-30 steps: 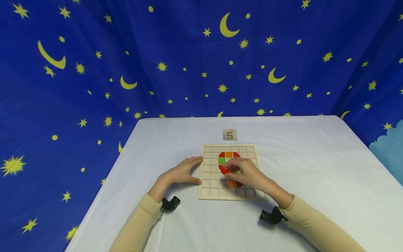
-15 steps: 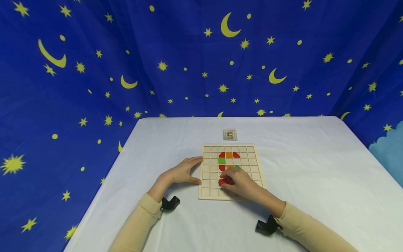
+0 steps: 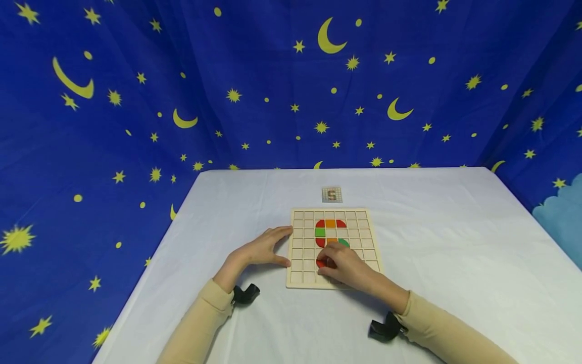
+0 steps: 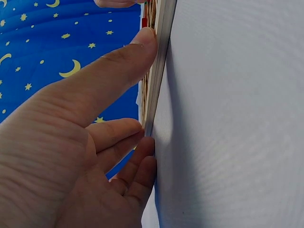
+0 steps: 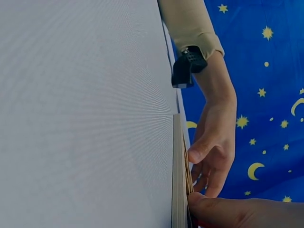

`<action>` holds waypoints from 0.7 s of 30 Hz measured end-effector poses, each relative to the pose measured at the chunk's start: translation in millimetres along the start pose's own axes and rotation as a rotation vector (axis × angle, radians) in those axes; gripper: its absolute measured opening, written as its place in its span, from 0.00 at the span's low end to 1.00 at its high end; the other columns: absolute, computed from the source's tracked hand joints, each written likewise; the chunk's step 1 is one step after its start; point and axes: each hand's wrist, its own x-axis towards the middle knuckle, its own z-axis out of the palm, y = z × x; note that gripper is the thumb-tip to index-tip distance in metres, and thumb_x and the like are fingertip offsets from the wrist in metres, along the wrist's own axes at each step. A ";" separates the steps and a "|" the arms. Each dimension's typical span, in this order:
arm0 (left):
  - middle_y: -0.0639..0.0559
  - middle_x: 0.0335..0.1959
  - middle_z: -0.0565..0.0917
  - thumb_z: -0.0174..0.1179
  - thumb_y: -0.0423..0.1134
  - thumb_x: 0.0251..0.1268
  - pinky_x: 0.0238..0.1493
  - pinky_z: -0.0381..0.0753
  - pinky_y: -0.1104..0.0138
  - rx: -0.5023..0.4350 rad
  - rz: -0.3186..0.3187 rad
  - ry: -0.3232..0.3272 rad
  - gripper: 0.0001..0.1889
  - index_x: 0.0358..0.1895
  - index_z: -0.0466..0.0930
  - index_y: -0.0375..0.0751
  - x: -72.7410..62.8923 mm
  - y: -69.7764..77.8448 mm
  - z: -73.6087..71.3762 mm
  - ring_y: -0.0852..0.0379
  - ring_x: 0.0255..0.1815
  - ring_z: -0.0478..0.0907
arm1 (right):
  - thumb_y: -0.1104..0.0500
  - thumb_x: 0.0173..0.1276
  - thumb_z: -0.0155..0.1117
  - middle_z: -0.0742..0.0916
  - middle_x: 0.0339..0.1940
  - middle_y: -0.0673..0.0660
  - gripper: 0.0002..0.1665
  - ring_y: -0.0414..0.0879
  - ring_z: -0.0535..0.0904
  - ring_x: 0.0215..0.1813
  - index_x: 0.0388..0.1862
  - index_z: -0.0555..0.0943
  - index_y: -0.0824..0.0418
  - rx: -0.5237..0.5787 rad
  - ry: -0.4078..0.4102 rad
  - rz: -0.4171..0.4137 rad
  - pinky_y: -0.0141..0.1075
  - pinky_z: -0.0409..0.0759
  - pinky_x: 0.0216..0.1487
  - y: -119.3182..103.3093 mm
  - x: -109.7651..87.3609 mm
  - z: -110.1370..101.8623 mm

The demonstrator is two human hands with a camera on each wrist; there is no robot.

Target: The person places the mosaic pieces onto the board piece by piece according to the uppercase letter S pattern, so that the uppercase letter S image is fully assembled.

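A square wooden grid board lies on the table. In its cells sit red rounded tiles, orange tiles, a light green tile and a darker green tile. My right hand is over the lower middle of the board, thumb and fingers pinching a red rounded tile at a cell; the hand covers the cells beneath it. Along the board's left edge, my left hand rests with thumb and fingers spread. The left wrist view shows the left thumb against the board's side.
Beyond the board lies a small card with an S pattern on a grid. A white cloth covers the table. Behind it hangs a blue curtain with yellow moons and stars.
My right hand has come from the board's middle toward its near side, uncovering the upper tiles. The red tile between its fingers now lies lower, at a cell. The left hand stays put.
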 end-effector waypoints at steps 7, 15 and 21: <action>0.45 0.72 0.57 0.70 0.54 0.50 0.70 0.51 0.54 0.005 -0.012 -0.006 0.50 0.72 0.55 0.36 -0.2 0.0 -0.2 0.44 0.72 0.51 | 0.57 0.56 0.73 0.79 0.32 0.47 0.09 0.39 0.72 0.33 0.35 0.83 0.58 0.006 0.011 -0.023 0.30 0.74 0.33 3.4 0.0 -0.9; 0.45 0.72 0.57 0.70 0.54 0.50 0.70 0.50 0.54 0.006 -0.006 -0.006 0.50 0.72 0.55 0.36 0.3 0.5 -1.6 0.45 0.72 0.52 | 0.59 0.57 0.72 0.79 0.31 0.47 0.08 0.39 0.72 0.33 0.35 0.83 0.58 -0.007 0.008 -0.030 0.30 0.73 0.33 5.6 1.5 -1.5; 0.44 0.72 0.58 0.70 0.54 0.50 0.70 0.50 0.54 0.008 -0.006 -0.007 0.50 0.72 0.55 0.35 0.4 -0.4 -0.5 0.44 0.72 0.52 | 0.57 0.58 0.71 0.79 0.32 0.47 0.09 0.39 0.73 0.33 0.36 0.83 0.58 0.023 -0.011 -0.018 0.29 0.74 0.33 6.5 2.0 -2.9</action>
